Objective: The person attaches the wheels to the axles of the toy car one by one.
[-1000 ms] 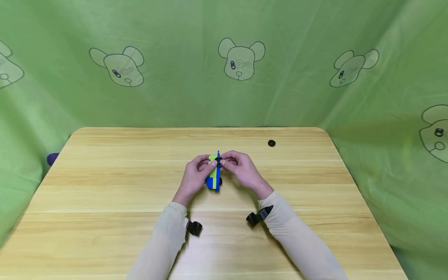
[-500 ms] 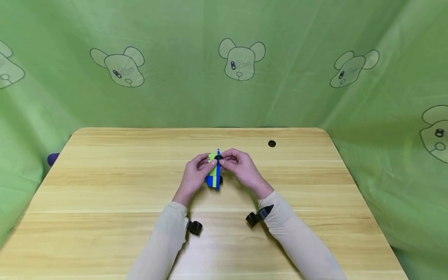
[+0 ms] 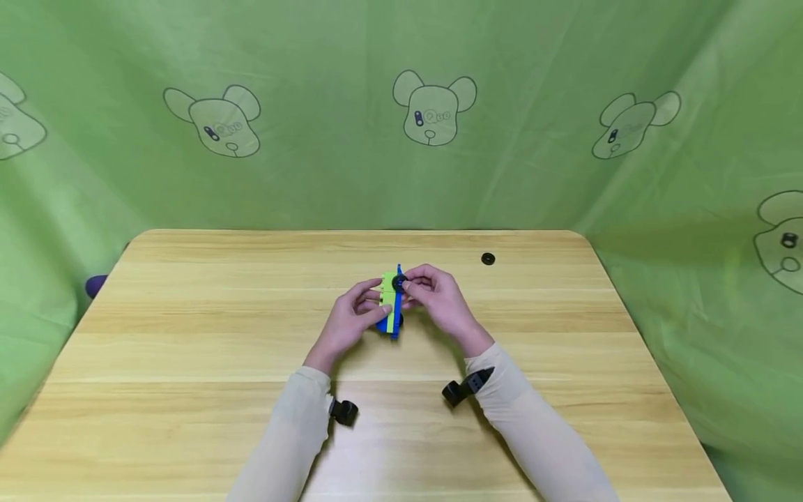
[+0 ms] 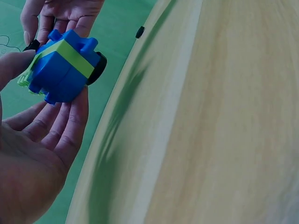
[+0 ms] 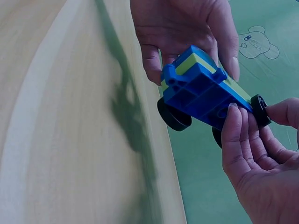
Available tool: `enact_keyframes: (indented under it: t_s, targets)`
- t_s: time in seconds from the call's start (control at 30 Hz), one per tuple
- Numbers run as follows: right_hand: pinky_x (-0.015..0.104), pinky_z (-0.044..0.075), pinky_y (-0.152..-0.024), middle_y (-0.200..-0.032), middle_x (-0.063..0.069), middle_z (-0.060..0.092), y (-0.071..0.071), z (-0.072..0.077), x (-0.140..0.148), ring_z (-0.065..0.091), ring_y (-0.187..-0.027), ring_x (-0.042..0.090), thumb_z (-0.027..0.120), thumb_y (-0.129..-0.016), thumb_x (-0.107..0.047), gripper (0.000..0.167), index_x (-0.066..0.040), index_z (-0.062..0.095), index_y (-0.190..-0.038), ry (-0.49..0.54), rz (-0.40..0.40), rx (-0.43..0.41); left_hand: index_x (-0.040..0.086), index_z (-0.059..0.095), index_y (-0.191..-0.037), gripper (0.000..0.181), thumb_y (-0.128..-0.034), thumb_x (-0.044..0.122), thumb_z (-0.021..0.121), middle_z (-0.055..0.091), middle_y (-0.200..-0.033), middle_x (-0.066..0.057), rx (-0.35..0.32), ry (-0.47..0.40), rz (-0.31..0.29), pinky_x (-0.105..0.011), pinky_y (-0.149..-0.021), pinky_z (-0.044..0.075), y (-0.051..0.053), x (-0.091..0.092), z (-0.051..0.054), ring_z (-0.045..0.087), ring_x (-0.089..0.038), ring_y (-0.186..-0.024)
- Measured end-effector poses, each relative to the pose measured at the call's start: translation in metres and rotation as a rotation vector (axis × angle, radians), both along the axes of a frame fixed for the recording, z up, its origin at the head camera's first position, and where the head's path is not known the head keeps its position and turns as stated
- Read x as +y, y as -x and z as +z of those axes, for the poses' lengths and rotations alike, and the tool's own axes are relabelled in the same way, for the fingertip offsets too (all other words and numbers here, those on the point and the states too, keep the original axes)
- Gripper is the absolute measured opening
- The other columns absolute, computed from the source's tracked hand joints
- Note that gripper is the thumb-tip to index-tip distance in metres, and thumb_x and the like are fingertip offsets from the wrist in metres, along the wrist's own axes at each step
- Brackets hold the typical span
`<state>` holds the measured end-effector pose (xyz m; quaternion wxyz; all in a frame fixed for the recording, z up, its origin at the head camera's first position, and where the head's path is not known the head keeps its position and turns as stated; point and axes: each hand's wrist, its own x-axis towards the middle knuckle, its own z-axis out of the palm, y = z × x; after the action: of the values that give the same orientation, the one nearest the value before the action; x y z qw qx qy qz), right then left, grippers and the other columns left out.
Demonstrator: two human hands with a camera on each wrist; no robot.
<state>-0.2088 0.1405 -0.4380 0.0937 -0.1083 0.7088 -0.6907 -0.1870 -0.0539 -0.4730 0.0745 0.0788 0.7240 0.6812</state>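
Note:
Above the middle of the table, both hands hold a small blue and lime-green toy car (image 3: 389, 301) built of blocks. My left hand (image 3: 348, 322) grips its body from the left, thumb on one side and fingers on the other. With my right hand (image 3: 442, 301) I pinch a black wheel (image 5: 260, 110) at the car's far end. In the right wrist view that thumb presses the wheel's outer face, and the fingers lie against the blue underside. Another black wheel (image 5: 174, 115) sits at the near end. A further one shows partly behind my right fingers.
A loose black wheel (image 3: 488, 259) lies on the wooden table (image 3: 251, 432) near its back right. Green cloth (image 3: 314, 174) with printed bear heads hangs behind and at both sides. Something purple (image 3: 96, 286) shows beyond the left table edge.
The car has shifted slightly right and turned a little. My left thumb has moved from beside the wheel down along the car's body. My right hand stays at the wheel.

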Motion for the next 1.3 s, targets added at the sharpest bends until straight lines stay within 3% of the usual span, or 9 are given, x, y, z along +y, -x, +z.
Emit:
enact_keyframes:
  t_s: [0.23, 0.43, 0.5, 0.73, 0.8, 1.0, 1.13, 1.23, 1.3]
  targets:
    - [0.047, 0.056, -0.083, -0.097, 0.019, 0.062, 0.002, 0.003, 0.000, 0.064, -0.082, 0.021, 0.055, -0.096, 0.004, 0.020, 0.014, 0.054, -0.114, 0.032, -0.014, -0.016, -0.003, 0.046, -0.141, 0.060, -0.0881, 0.006, 0.073, 0.057, -0.128, -0.021, -0.020, -0.003, -0.046, -0.038, -0.099, 0.047, -0.001, -0.002, 0.003, 0.056, -0.034, -0.113]
    - [0.050, 0.055, -0.085, -0.097, 0.019, 0.061, 0.003, 0.004, 0.000, 0.064, -0.082, 0.022, 0.055, -0.096, 0.005, 0.021, 0.016, 0.053, -0.115, 0.043, -0.011, -0.027, -0.009, 0.049, -0.137, 0.055, -0.0876, 0.003, 0.071, 0.060, -0.123, -0.023, -0.017, 0.013, -0.067, -0.037, -0.094, 0.050, -0.013, -0.004, 0.028, 0.057, -0.036, -0.112]
    - [0.052, 0.054, -0.086, -0.097, 0.019, 0.061, 0.003, 0.004, -0.001, 0.064, -0.082, 0.022, 0.055, -0.096, 0.005, 0.021, 0.016, 0.053, -0.114, 0.049, -0.009, -0.031, -0.009, 0.050, -0.136, 0.053, -0.0876, 0.003, 0.070, 0.061, -0.121, -0.023, -0.016, 0.014, -0.063, -0.037, -0.092, 0.051, -0.015, -0.004, 0.031, 0.058, -0.036, -0.111]
    - [0.051, 0.053, -0.088, -0.097, 0.019, 0.061, 0.005, 0.003, -0.001, 0.064, -0.083, 0.023, 0.057, -0.096, 0.003, 0.022, 0.015, 0.054, -0.114, 0.038, 0.008, -0.030, -0.007, 0.048, -0.138, 0.057, -0.0874, 0.004, 0.072, 0.062, -0.120, -0.023, -0.036, 0.018, -0.047, -0.035, -0.090, 0.052, -0.003, -0.005, 0.003, 0.058, -0.036, -0.111]
    - [0.051, 0.053, -0.088, -0.098, 0.019, 0.062, 0.006, 0.003, 0.000, 0.065, -0.085, 0.027, 0.058, -0.096, 0.002, 0.022, 0.014, 0.055, -0.113, 0.013, 0.009, -0.020, -0.006, 0.049, -0.138, 0.057, -0.0870, 0.005, 0.073, 0.062, -0.119, -0.021, -0.036, 0.015, -0.033, -0.035, -0.090, 0.052, -0.003, -0.005, -0.001, 0.059, -0.035, -0.110]
    - [0.057, 0.050, -0.090, -0.102, 0.020, 0.064, 0.009, 0.004, 0.010, 0.064, -0.095, 0.037, 0.059, -0.097, -0.006, 0.024, 0.009, 0.057, -0.115, -0.083, 0.049, 0.044, 0.001, 0.055, -0.136, 0.057, -0.0842, 0.009, 0.077, 0.065, -0.116, -0.015, -0.036, 0.003, 0.022, -0.037, -0.091, 0.052, -0.004, -0.005, -0.003, 0.060, -0.029, -0.108]
    - [0.051, 0.053, -0.087, -0.106, 0.025, 0.063, 0.011, 0.005, 0.029, 0.061, -0.098, 0.043, 0.059, -0.098, -0.010, 0.024, 0.008, 0.058, -0.114, -0.151, 0.076, 0.098, 0.002, 0.056, -0.136, 0.057, -0.0836, 0.010, 0.077, 0.065, -0.115, -0.011, -0.027, 0.013, 0.033, -0.037, -0.094, 0.051, -0.004, -0.005, -0.003, 0.060, -0.026, -0.107]
    - [0.046, 0.055, -0.085, -0.106, 0.024, 0.064, 0.014, 0.006, 0.045, 0.059, -0.099, 0.046, 0.061, -0.098, -0.011, 0.024, 0.008, 0.060, -0.113, -0.224, 0.057, 0.135, 0.001, 0.055, -0.136, 0.057, -0.0836, 0.010, 0.077, 0.064, -0.115, -0.011, -0.021, 0.019, 0.037, -0.039, -0.095, 0.050, -0.003, -0.005, -0.003, 0.060, -0.026, -0.108]
    - [0.043, 0.055, -0.084, -0.105, 0.021, 0.064, 0.016, 0.007, 0.055, 0.060, -0.098, 0.042, 0.063, -0.096, -0.011, 0.024, 0.007, 0.060, -0.113, -0.293, 0.030, 0.160, 0.001, 0.055, -0.136, 0.057, -0.0834, 0.010, 0.077, 0.064, -0.114, -0.012, -0.019, 0.016, 0.040, -0.038, -0.095, 0.050, -0.003, -0.005, -0.003, 0.060, -0.026, -0.107]
